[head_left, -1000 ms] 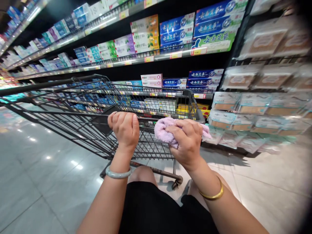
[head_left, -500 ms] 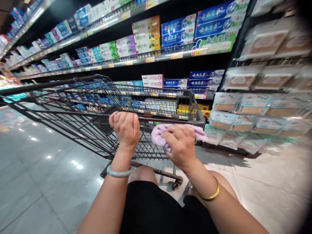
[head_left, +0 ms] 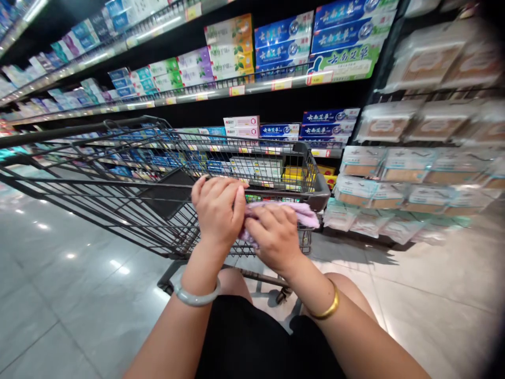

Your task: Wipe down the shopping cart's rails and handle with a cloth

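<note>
A dark grey wire shopping cart [head_left: 169, 221] stands across in front of me, its top side rail nearest my knees. My left hand [head_left: 219, 213], with a pale bangle at the wrist, is closed over that rail; its fingertips are hidden behind it. Right beside it my right hand [head_left: 274, 231], wearing a gold bangle, is closed round a lilac cloth [head_left: 305, 214] and presses it on the same rail. One end of the cloth sticks out to the right along the rail, and part bunches up between the two hands.
Behind the cart run shelves [head_left: 177, 98] stocked with boxed goods in blue, white and green. Clear packets [head_left: 406, 166] hang in rows at the right. Shiny grey floor tiles [head_left: 35, 305] spread to the left, and a caster wheel [head_left: 283, 295] is near my knees.
My right hand has slid left along the rail with the cloth. My left hand has shifted slightly right, so the two hands are now close together. The view has moved a little.
</note>
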